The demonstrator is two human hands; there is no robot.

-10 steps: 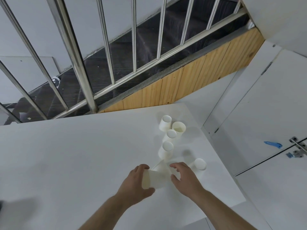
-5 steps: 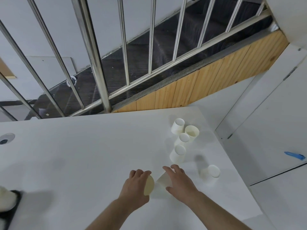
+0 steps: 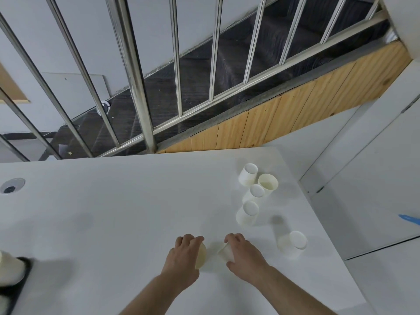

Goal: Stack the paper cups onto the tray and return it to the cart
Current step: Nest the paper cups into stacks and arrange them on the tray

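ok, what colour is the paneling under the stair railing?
Light natural wood paneling, in vertical planks, seen in the head view.

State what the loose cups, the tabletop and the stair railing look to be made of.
Loose cups: thin matte paper, by the cream-white walls and rolled rims. Tabletop: smooth white, faint sheen; probably laminate, uncertain. Stair railing: polished metal, likely stainless steel, given its bright reflections.

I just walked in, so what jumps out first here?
Two bare hands meet low on the white table, the left hand and right hand each gripping a paper cup. Five more cups stand scattered to their right, and a steel stair railing rises behind.
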